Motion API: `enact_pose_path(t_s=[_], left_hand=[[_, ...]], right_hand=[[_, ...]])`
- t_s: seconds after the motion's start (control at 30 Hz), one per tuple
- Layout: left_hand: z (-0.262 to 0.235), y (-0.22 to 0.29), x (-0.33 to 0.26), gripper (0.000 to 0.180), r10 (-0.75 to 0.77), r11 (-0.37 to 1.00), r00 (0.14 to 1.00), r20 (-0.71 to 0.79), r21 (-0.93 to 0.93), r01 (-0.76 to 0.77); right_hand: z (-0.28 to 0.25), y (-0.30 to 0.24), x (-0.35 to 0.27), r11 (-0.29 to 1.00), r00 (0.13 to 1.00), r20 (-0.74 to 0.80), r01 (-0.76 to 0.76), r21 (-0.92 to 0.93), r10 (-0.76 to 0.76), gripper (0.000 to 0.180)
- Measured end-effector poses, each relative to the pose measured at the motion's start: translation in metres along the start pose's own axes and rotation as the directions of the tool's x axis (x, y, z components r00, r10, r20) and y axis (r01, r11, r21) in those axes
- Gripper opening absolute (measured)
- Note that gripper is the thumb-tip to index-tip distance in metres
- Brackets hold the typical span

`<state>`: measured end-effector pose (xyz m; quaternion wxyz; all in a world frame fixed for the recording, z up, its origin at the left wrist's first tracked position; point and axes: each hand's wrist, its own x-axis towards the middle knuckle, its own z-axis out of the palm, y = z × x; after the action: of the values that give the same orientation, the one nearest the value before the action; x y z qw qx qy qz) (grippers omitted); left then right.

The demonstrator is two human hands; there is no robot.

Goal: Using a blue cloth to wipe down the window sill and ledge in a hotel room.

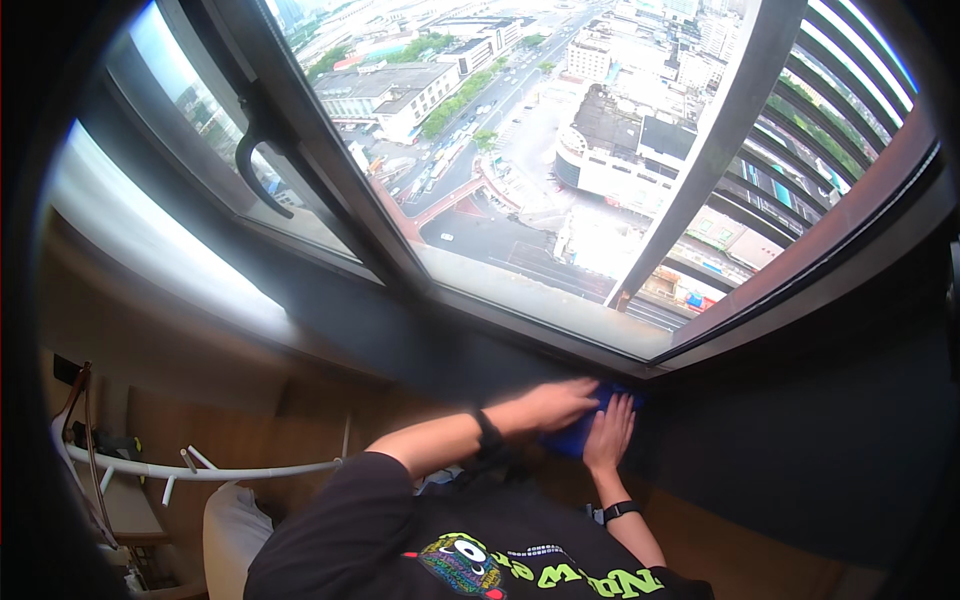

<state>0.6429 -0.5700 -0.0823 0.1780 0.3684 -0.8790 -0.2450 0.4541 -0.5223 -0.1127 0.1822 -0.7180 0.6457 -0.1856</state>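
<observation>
A bright blue piece that looks like a folded cloth point(571, 437) lies against the dark surface under the window corner. My right hand point(609, 436) rests flat on its right side, fingers stretched out and pointing up. From the left, my left hand point(558, 404) reaches across to its upper edge. Its fingers are extended and slightly blurred, their tips close to those of my right hand. Both hands partly cover the blue piece, so its full shape is hidden. A dark band sits on each wrist.
Above my hands stands a large window frame point(540, 318), with a curved dark handle point(256, 165) on the left sash. Louvre slats point(800, 150) are outside at the right. A white rack point(215, 469) with pegs is at lower left, over a brown floor.
</observation>
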Motion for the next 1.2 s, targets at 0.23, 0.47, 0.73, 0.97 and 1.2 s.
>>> enact_pose_path(t_s=[0.23,0.47,0.73,0.97,1.2], left_hand=[[-0.083,-0.064,-0.157,0.047,-0.373,0.889,0.907,-0.197,0.202,0.41],[-0.087,-0.083,-0.318,0.056,-0.708,0.52,0.59,-0.388,0.277,0.808],[-0.026,-0.093,-0.474,0.059,-0.998,0.063,0.064,-0.012,-0.399,0.915],[0.046,-0.02,-0.638,0.036,-0.815,-0.466,-0.564,0.132,-0.728,0.503],[0.14,0.058,-0.692,0.036,-0.577,-0.417,-0.765,0.287,-0.909,-0.026]], right_hand=[[0.007,-0.022,0.004,0.952,0.999,-0.05,-0.016,-0.305,0.001,0.066],[0.06,-0.107,0.022,0.913,0.973,0.067,0.23,-0.336,-0.22,0.069],[0.105,-0.193,0.066,0.809,0.849,0.207,0.527,-0.261,-0.486,0.065],[0.129,-0.292,0.105,0.665,0.658,0.31,0.74,-0.097,-0.686,0.069],[0.182,-0.372,0.124,0.57,0.57,0.296,0.816,-0.094,-0.767,0.066]])
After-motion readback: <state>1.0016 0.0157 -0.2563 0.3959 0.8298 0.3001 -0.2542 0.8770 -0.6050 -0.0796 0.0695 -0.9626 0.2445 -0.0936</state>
